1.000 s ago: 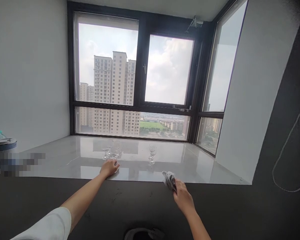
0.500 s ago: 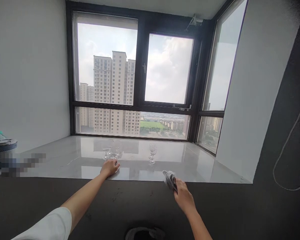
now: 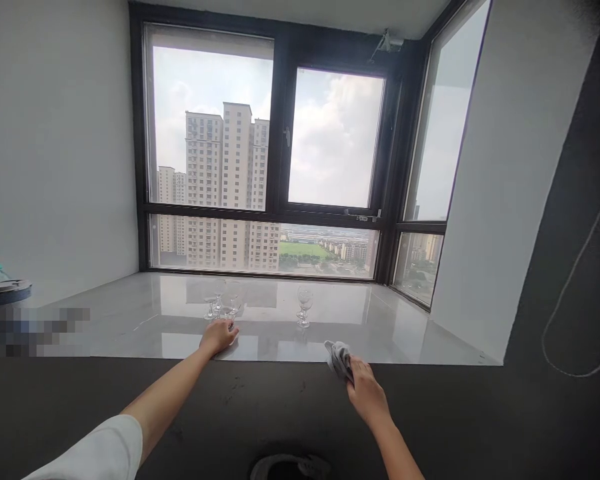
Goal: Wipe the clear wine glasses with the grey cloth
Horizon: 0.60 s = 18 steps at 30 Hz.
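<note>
Cloth (image 3: 338, 359), gray and bunched up, is in the right hand (image 3: 367, 393), which grips it at the front edge of the shiny sill (image 3: 130, 327). The left hand (image 3: 219, 335) is well apart from it, low over the sill, with bent fingers at the bottom part of the near glass (image 3: 231, 305); the hand hides too much to tell how it grips. Just past the left hand, more clear glasses (image 3: 211, 312) stand close by. Two other glasses (image 3: 305, 312) stand between the hands, farther back than the cloth. Behind them is the big dark window (image 3: 280, 167), and tall buildings (image 3: 237, 160) are outside. Since the earlier picture, the window and the tub (image 3: 3, 303) sit a bit more left in view, but both hands and the cloth look the same.
</note>
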Motion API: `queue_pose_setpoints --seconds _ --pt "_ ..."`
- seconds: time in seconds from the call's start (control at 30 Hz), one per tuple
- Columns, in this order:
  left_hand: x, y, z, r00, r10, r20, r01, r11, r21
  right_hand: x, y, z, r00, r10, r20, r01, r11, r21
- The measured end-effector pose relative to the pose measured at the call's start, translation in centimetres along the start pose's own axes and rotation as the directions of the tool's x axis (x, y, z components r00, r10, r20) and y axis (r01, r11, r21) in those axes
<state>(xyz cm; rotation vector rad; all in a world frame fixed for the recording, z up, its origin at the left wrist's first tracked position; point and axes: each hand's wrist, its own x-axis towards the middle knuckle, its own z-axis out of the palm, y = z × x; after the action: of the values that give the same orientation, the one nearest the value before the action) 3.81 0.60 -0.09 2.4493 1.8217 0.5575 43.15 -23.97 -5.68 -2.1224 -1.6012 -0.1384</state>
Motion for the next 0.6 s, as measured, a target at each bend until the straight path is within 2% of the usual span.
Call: queue_pose_setpoints --seconds 0.6 --pt "0.48 -0.53 0.62 1.000 0.022 -0.016 -0.022 1.000 0.006 -0.10 -0.27 -0.18 1.000 0.023 0.016 -0.022 0.999 -0.038"
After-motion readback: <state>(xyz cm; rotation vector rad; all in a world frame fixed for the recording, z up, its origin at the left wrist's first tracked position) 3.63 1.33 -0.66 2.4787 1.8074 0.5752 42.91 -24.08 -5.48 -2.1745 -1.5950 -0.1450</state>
